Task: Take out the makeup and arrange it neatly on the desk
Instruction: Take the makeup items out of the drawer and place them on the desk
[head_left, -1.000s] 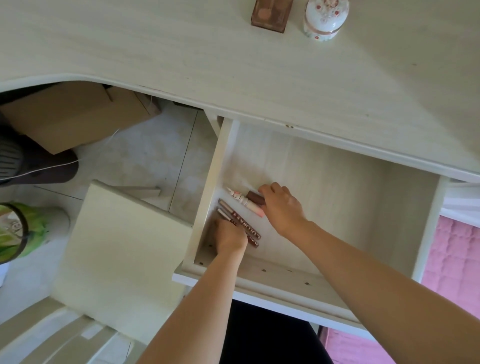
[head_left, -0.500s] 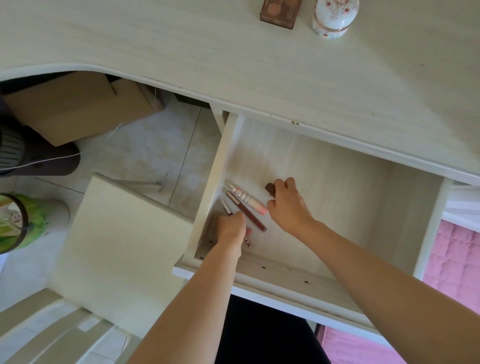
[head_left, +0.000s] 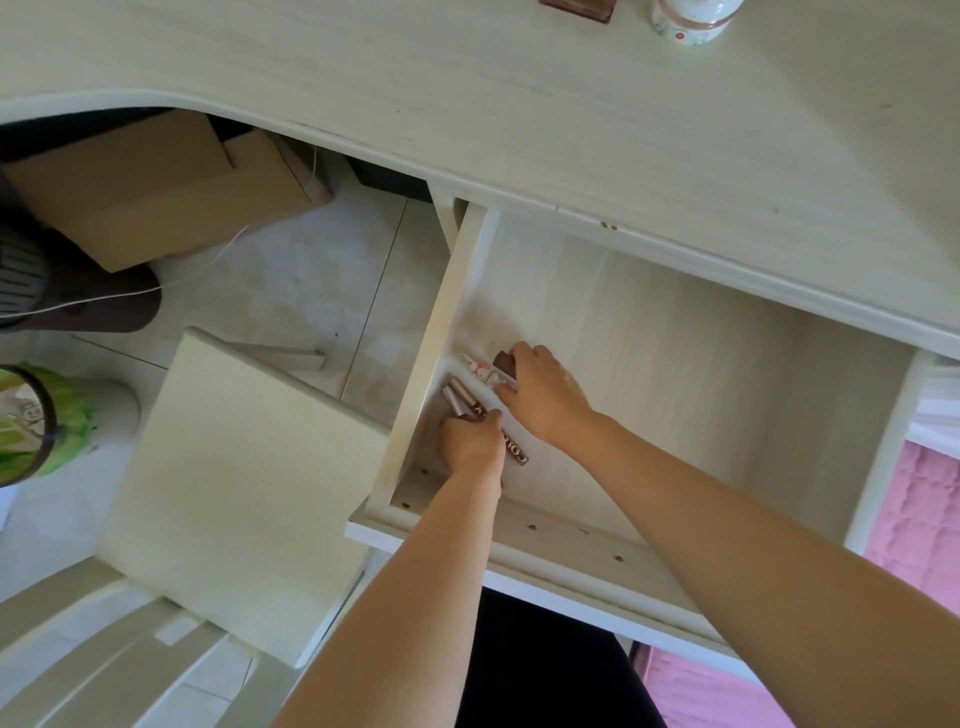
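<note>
Right hand (head_left: 545, 400) shifted onto pale tube (head_left: 480, 370), left hand (head_left: 470, 441) clutching brown tubes (head_left: 462, 397) against drawer (head_left: 436, 332) wall

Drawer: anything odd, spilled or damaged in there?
Nothing spilled or broken. The drawer holds a few makeup sticks lying slanted by its left wall, with the left hand and right hand on them.

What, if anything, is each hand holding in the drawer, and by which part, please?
The left hand closes around the near ends of the dark lip tubes. The right hand grips a small brown item at its near end.
</note>
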